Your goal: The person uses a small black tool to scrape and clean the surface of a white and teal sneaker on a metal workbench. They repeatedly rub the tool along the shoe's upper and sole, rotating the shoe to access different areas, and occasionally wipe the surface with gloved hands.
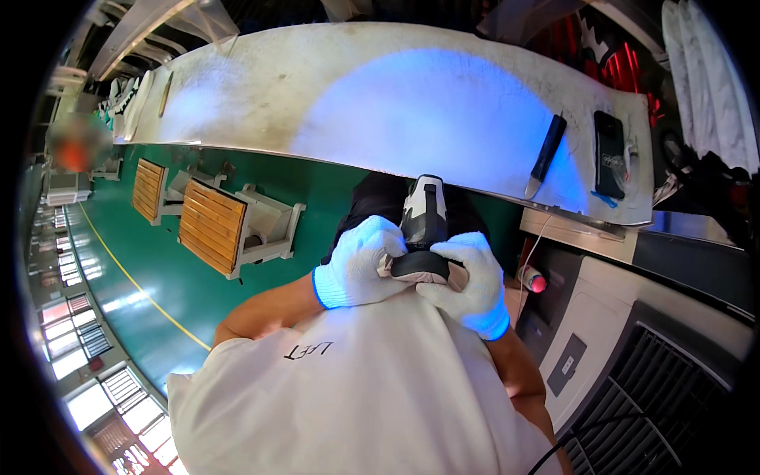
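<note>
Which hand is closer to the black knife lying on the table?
The right hand. It grips the drill below the knife, on its side of the table; the left hand sits farther left.

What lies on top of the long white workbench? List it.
On the workbench lie a black-handled knife and a black phone at the right, and a thin stick at the far left. The gloved hands, left and right, and their power tool hide its near edge.

Both gloved hands, left hand and right hand, around a cordless drill below the workbench.
</note>
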{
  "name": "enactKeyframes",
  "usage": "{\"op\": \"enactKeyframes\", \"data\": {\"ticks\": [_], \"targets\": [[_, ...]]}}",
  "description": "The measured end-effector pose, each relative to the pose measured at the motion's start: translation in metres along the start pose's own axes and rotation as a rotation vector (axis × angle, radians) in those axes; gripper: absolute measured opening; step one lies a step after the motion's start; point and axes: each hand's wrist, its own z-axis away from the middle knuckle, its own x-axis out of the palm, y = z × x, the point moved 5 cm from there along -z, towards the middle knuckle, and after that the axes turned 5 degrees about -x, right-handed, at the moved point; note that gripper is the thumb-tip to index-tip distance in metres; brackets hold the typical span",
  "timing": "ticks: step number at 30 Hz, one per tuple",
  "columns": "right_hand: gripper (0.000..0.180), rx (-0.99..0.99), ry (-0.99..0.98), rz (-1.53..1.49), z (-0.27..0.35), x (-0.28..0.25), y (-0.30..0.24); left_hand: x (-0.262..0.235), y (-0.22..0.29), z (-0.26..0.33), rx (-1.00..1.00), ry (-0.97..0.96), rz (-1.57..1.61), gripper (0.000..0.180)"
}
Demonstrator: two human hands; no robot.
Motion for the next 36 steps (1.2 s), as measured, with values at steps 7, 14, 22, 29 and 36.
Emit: {"op": "enactKeyframes", "data": {"ticks": [7, 14, 22, 29, 36], "targets": [[0.054, -0.018, 0.009, -0.073, -0.020, 0.011, 0.008, -0.005, -0.011, -0.016, -0.156, -0.153, 0.057, 0.052], [0.052, -0.075, -0.046, -0.033, -0.037, 0.014, 0.006, -0.013, -0.012, -0.025, -0.286, -0.152, 0.186, 0.051], [0.048, 0.035, -0.128, -0.094, -0.054, 0.015, 0.013, -0.015, -0.026, -0.033, -0.508, -0.259, 0.277, 0.049], [0.039, 0.211, -0.120, -0.076, -0.050, 0.013, 0.012, -0.014, -0.023, -0.043, -0.555, -0.307, 0.220, 0.051], [0.055, 0.344, -0.007, -0.026, -0.031, 0.005, 0.012, -0.024, -0.011, -0.062, -0.439, -0.099, 0.008, 0.090]]}}
